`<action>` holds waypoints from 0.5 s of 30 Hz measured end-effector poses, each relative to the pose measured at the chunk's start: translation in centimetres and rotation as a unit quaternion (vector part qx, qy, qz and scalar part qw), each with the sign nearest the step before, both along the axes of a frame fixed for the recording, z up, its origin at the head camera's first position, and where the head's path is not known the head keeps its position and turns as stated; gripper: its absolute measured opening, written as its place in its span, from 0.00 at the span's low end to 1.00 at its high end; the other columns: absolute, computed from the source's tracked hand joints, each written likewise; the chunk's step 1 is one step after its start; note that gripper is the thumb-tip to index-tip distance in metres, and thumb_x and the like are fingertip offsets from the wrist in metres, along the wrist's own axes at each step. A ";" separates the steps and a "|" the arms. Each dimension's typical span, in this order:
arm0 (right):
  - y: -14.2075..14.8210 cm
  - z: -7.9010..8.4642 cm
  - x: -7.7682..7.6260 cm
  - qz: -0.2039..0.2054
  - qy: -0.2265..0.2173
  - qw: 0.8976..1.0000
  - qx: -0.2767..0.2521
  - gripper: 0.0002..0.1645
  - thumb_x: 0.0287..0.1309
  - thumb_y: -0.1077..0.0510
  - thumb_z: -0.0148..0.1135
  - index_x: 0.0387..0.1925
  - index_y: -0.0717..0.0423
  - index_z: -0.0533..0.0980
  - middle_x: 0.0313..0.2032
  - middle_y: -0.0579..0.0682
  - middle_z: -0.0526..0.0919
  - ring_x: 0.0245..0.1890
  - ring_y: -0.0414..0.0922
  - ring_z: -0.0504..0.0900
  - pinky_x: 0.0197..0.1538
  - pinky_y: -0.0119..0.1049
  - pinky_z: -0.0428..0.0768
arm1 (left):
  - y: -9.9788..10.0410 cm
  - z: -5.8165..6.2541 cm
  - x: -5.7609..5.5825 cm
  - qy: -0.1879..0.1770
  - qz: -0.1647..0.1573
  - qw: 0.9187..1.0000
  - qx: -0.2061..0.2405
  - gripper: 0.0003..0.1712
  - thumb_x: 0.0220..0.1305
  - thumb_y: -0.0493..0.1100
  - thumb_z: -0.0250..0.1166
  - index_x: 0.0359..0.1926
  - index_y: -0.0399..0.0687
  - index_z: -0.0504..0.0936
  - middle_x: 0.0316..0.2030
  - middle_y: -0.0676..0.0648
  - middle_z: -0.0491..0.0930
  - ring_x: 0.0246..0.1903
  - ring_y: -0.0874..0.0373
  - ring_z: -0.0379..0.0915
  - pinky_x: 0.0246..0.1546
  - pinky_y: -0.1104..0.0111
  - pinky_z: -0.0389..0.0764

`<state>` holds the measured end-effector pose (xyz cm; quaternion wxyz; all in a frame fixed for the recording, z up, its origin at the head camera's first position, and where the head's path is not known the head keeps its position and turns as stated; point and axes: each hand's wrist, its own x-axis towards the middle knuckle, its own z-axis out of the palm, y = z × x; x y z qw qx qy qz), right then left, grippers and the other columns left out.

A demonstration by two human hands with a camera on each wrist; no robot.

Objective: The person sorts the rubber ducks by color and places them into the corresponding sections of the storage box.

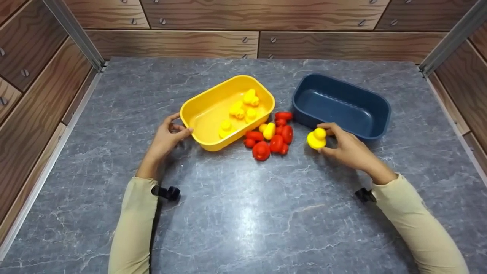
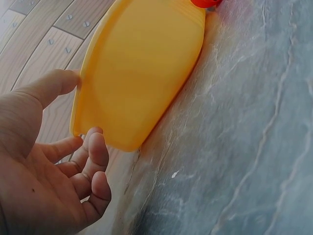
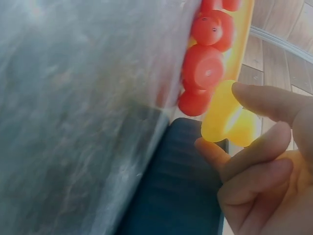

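A yellow toy duck [image 1: 317,138] is pinched between the thumb and fingers of my right hand [image 1: 348,148]. This hand is above the table, just in front of the dark blue bin [image 1: 342,108]. My left hand [image 1: 165,139] holds the left end of the yellow bin [image 1: 207,97], thumb and fingertips against its rim. Several yellow toy ducks [image 1: 226,128] lie inside that bin. Between the two bins sits a cluster of red toy ducks [image 1: 261,150], with a yellow one [image 1: 269,131] among them. The right wrist view shows the held duck [image 3: 220,115] close up.
The blue bin stands at the right, angled, with nothing visible inside. Grey marble-patterned table [image 1: 243,213] stretches in front of the bins. Wood-patterned panels [image 1: 171,43] border the back and sides.
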<state>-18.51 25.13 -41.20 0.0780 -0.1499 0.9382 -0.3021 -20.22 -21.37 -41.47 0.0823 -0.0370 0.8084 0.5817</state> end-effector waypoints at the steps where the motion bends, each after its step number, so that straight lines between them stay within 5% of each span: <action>1: -0.1 0.1 0.0 0.001 0.002 1.000 -0.009 0.36 0.57 0.60 0.66 0.64 0.55 0.63 0.54 0.63 0.77 0.60 0.60 0.72 0.62 0.59 0.66 | -0.1 -0.2 -0.1 -0.002 0.002 1.000 0.002 0.42 0.62 0.43 0.65 0.72 0.39 0.56 0.37 0.50 0.73 0.30 0.64 0.70 0.29 0.72 0.74; 5: -0.6 0.4 -0.1 0.007 0.011 0.999 -0.034 0.36 0.56 0.61 0.67 0.64 0.56 0.63 0.53 0.63 0.78 0.60 0.59 0.72 0.63 0.58 0.65 | -0.6 -1.7 -1.0 -0.004 0.007 1.000 0.003 0.42 0.61 0.44 0.66 0.72 0.43 0.57 0.37 0.51 0.73 0.30 0.65 0.70 0.29 0.73 0.73; 8: -1.0 0.7 -0.2 0.013 0.022 0.999 -0.039 0.36 0.56 0.61 0.67 0.64 0.55 0.63 0.52 0.62 0.78 0.39 0.52 0.79 0.48 0.45 0.78 | -0.9 -2.7 -1.4 0.007 0.007 1.000 -0.001 0.43 0.61 0.46 0.67 0.72 0.45 0.57 0.38 0.51 0.73 0.31 0.65 0.71 0.30 0.73 0.74; 12: -1.5 1.2 -0.4 0.018 0.022 0.998 -0.049 0.36 0.57 0.60 0.67 0.64 0.54 0.62 0.52 0.62 0.77 0.16 0.38 0.64 0.23 0.29 0.68 | -0.9 -3.2 -1.5 0.020 0.009 1.000 -0.002 0.42 0.61 0.46 0.67 0.72 0.44 0.58 0.37 0.52 0.74 0.31 0.65 0.72 0.31 0.73 0.74; 15: -1.8 1.8 -0.4 0.016 0.016 0.998 -0.067 0.36 0.58 0.61 0.65 0.65 0.53 0.62 0.55 0.62 0.75 0.14 0.35 0.60 0.22 0.27 0.67 | -0.9 -3.2 -1.5 0.016 0.008 1.000 0.000 0.43 0.61 0.46 0.67 0.72 0.45 0.57 0.37 0.52 0.74 0.31 0.65 0.71 0.30 0.73 0.74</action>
